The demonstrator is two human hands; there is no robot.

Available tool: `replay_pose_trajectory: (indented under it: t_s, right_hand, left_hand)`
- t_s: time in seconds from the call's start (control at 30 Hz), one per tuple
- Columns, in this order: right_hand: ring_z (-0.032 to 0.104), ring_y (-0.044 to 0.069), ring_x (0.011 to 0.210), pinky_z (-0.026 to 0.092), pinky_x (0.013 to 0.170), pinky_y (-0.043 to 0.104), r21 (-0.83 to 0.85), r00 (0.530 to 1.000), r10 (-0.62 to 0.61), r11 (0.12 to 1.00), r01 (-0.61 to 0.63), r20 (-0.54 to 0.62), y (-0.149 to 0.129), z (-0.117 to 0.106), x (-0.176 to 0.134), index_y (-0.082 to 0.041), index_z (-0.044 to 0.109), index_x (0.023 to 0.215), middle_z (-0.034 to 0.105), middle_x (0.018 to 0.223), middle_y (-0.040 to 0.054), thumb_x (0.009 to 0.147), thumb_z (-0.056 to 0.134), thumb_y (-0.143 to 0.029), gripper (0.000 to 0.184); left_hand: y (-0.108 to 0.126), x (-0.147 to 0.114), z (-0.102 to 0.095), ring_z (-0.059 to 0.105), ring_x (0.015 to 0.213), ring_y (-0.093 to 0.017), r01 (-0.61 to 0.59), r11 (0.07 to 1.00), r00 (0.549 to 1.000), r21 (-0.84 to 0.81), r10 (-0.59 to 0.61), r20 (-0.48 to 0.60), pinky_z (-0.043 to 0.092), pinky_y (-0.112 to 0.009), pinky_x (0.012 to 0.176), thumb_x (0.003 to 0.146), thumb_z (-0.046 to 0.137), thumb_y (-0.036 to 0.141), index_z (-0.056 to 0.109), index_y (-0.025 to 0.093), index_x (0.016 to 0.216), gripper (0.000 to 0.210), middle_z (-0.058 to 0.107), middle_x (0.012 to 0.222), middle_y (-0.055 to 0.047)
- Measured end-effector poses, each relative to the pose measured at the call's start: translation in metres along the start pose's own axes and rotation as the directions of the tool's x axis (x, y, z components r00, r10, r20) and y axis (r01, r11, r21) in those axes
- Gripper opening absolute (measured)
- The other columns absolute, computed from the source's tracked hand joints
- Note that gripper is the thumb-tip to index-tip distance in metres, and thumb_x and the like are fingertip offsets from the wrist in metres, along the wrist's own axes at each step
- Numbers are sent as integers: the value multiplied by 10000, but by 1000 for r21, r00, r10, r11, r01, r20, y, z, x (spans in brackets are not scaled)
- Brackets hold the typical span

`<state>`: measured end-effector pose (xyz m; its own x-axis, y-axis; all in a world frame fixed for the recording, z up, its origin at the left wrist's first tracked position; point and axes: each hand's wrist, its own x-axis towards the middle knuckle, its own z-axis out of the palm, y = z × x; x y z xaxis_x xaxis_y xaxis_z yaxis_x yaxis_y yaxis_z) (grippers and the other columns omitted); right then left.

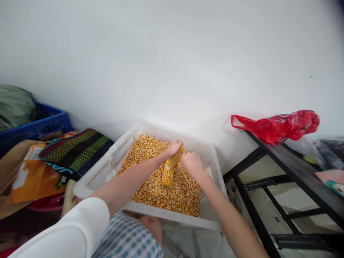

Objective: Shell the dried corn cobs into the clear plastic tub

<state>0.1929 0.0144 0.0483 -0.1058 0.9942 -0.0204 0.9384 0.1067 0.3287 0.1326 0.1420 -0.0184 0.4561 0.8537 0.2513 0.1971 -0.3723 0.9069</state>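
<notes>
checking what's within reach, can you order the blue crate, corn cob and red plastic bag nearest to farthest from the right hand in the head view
From the right hand:
1. corn cob, close by on its left
2. red plastic bag, off to its right
3. blue crate, at the far left

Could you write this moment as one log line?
left hand: holding corn cob | right hand: curled close beside it | below: loose kernels in whitish tub | nearby: red bag
</notes>
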Motion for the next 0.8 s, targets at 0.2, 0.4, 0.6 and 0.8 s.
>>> replay_pose_trajectory:
  t_s: [0.2,0.4,0.6,0.8]
  right_hand:
    - [607,201,731,412,655,261,59,999,-35,998,36,-26,15,-7,1,-98,649,844,648,788,163,849,334,-180,326]
    - [566,166,647,347,591,247,209,996,-86,974,84,2,37,-9,-3,-119,664,785,652,771,129,837,364,-268,339]
    - [429,98,510,243,497,229,439,989,-144,887,142,-30,54,-6,-6,-130,636,612,565,555,33,793,432,-271,307]
    - [299,68,478,209,469,213,688,978,-201,716,115,46,75,7,-3,-117,620,590,399,469,-39,740,479,-372,328]
  left_hand:
    - [0,-3,4,516,694,-155,-71,996,997,60,70,18,401,-263,663,708,281,278,527,138,596,304,581,653,-37]
    - [5,-9,13,497,662,-138,-186,974,976,129,169,135,386,-244,638,726,305,266,542,141,610,291,572,643,-18]
    - [5,-10,16,470,626,-133,-239,958,960,160,209,187,354,-241,598,728,312,262,528,142,593,282,544,618,-8]
    - [10,-14,18,463,614,-127,-281,951,922,128,230,311,347,-230,590,726,325,251,536,139,598,272,539,602,0]
